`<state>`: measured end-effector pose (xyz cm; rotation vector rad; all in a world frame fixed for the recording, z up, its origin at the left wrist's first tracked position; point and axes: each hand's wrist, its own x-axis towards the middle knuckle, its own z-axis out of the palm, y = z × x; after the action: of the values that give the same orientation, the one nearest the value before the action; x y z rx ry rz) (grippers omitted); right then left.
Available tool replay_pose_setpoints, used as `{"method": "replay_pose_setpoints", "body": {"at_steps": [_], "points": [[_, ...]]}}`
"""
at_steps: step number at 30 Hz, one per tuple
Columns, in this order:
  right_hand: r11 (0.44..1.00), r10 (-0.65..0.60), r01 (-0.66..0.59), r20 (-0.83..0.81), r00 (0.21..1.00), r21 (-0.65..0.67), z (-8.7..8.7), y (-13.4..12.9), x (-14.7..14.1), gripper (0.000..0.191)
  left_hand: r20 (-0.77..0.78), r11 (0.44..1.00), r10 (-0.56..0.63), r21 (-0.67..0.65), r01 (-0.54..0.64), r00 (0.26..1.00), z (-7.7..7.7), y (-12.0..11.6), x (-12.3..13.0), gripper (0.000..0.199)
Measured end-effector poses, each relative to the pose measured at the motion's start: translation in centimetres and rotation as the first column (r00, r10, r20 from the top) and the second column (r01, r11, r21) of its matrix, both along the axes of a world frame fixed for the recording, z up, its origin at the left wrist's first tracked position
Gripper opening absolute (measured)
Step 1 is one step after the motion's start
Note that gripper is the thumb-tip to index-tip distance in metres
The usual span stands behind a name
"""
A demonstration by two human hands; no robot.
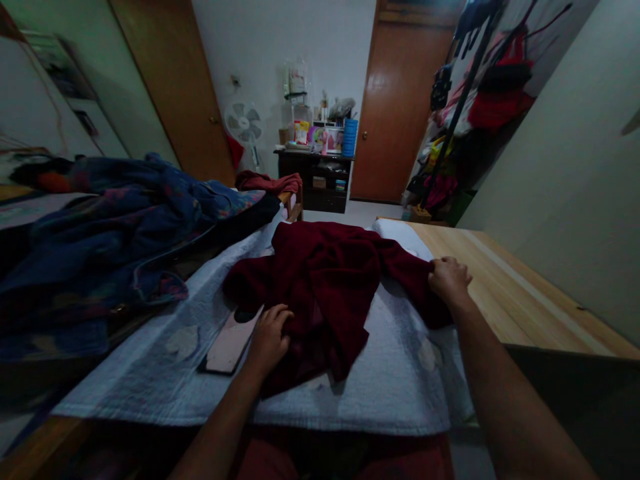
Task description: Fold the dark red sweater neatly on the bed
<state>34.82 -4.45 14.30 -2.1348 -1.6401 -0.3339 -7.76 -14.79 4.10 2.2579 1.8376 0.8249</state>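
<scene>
While the right hand (450, 280) is closed on the sleeve (407, 267) of the maroon garment (330, 267), the garment's body lies at its nine o'clock, upon the white cloth (400, 387); the sleeve points toward four. The left hand (271, 337), nearer the body, touches its left edge, fingers bent; whether it pinches, I cannot tell. A phone (231, 343) lies just beside, at nine o'clock.

In front of you, a pale blue cloth (395, 393) carries a dark red garment (330, 267) and a flat pink thing (230, 345).
</scene>
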Motion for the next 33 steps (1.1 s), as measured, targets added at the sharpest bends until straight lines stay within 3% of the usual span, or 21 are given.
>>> {"method": "replay_pose_setpoints", "body": {"at_steps": [3,5,6,8,10,12,15,21,25,28,30,33], "points": [[0.987,0.162,-0.162,-0.01,0.987,0.013,-2.2,-0.4,-3.1,0.039,0.02,0.98,0.178,0.091,-0.179,0.984,-0.1,-0.2,0.1,0.064],[0.924,0.378,-0.382,-0.153,0.913,0.002,-3.7,-0.8,-5.9,0.047,0.081,0.966,0.246,0.063,-0.251,0.966,-0.2,-0.4,0.1,0.078],[0.903,0.416,-0.429,-0.259,0.872,0.008,-4.5,-1.1,-7.3,0.058,0.109,0.968,0.243,0.029,-0.248,0.964,-0.3,-0.5,0.1,0.083],[0.895,0.393,-0.445,-0.452,0.801,-0.01,-6.0,-1.5,-9.8,0.082,0.133,0.98,0.198,-0.035,-0.195,0.971,-0.2,-0.8,0.2,0.087],[0.888,0.38,-0.46,-0.534,0.755,-0.02,-7.5,-1.9,-11.7,0.098,0.12,0.987,0.156,-0.062,-0.149,0.98,0.0,-1.0,0.4,0.089],[0.883,0.394,-0.47,-0.563,0.726,0.011,-8.8,-2.1,-13.0,0.1,0.096,0.988,0.145,-0.067,-0.139,0.985,0.4,-1.1,0.8,0.09],[0.877,0.427,-0.472,-0.588,0.687,0.086,-10.0,-2.0,-13.5,0.089,0.029,0.978,0.175,-0.122,-0.17,0.984,0.8,-1.0,1.2,0.092],[0.875,0.476,-0.43,-0.558,0.68,0.223,-8.9,-2.2,-11.4,0.058,-0.113,0.951,0.202,-0.213,-0.223,0.973,1.5,-1.1,1.4,0.09],[0.953,0.278,-0.193,-0.423,0.862,0.233,-8.1,-3.8,-10.6,0.054,-0.137,0.938,0.209,-0.253,-0.238,0.968,2.2,-1.9,1.6,0.095],[0.968,0.167,-0.1,-0.293,0.941,0.232,-7.8,-5.3,-11.4,0.052,-0.047,0.93,0.22,-0.291,-0.224,0.974,2.3,-2.3,1.6,0.098],[0.948,0.245,-0.171,-0.274,0.93,0.267,-7.6,-6.1,-12.4,0.048,0.077,0.949,0.189,-0.269,-0.162,0.979,2.1,-2.2,1.3,0.099],[0.871,0.491,-0.459,-0.338,0.803,0.175,-7.7,-7.2,-14.1,0.051,0.315,0.981,0.094,-0.193,-0.033,0.944,1.8,-1.6,0.5,0.094]]}}
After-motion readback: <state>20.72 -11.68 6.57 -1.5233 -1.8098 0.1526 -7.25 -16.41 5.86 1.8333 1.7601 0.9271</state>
